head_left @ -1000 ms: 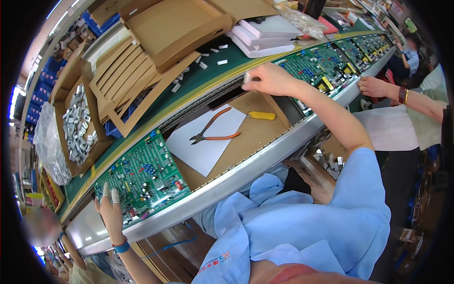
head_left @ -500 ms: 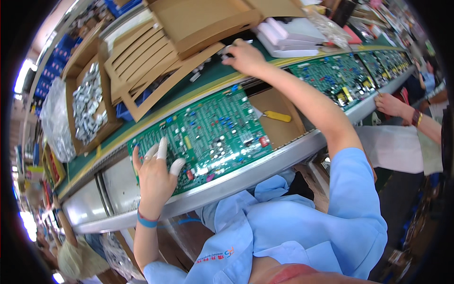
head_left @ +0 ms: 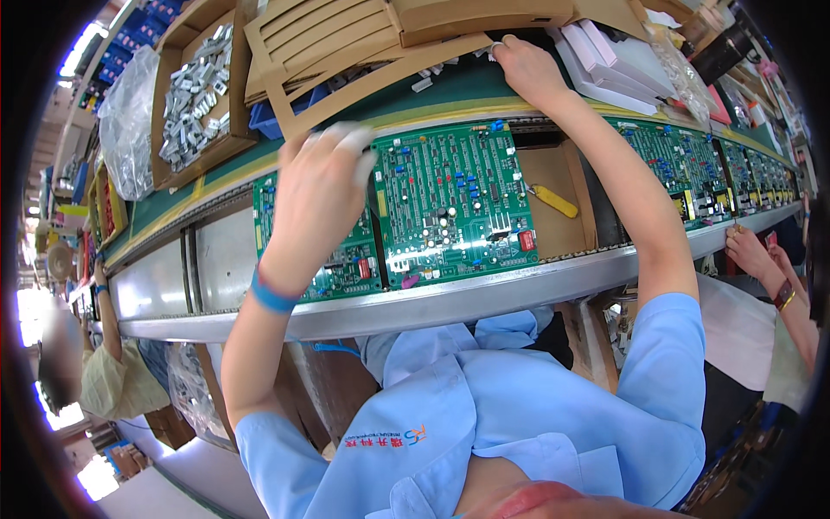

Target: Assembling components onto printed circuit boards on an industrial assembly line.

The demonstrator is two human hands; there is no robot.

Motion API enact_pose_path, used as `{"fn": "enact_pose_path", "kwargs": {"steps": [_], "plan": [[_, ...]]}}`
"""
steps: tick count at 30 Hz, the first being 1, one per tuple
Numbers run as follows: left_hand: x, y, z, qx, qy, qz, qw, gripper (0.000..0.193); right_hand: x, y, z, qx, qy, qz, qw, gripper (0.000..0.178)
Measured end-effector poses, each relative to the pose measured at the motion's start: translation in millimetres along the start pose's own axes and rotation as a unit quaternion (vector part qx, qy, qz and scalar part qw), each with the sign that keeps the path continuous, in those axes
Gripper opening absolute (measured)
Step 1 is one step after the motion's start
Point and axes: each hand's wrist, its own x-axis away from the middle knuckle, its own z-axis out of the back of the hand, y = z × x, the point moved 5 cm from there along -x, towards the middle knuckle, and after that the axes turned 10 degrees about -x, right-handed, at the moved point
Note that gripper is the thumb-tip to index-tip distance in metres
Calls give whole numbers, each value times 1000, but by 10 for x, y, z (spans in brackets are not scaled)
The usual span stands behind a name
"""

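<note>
My left hand [head_left: 324,195], with white covers on some fingertips, hangs over a green circuit board [head_left: 346,268] and hides much of it. Motion smears its fingers, so their grip is unclear. Close beside that board, to the right, lies another green circuit board [head_left: 458,203] with blue, red and white components. My right hand [head_left: 529,73] reaches across to the far side of the line, its fingers curled down by small metal parts [head_left: 422,85] next to a cardboard sheet. Whatever sits in those fingertips is too hidden to make out.
Metal rails [head_left: 432,290] carry the boards, with more boards [head_left: 670,164] to the right. A yellow-handled tool [head_left: 553,201] lies in a cardboard tray. At the far left stands a carton of silver metal pieces [head_left: 197,104]. Another person's hands [head_left: 752,255] work at the right.
My left hand has lifted off the board and moved away from me. My right hand stays among the small parts at the far side. The whole view has shifted.
</note>
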Motion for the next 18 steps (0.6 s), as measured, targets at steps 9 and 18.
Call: {"fn": "enact_pose_path", "kwargs": {"steps": [9,18], "plan": [[-967,328,-1015,-176,-64,-51,981,12,123,203,2,-121,98,-12,988,14],[-941,304,-1019,-134,-32,-30,990,10,90,365,-64,-164,46,-77,982,19]]}}
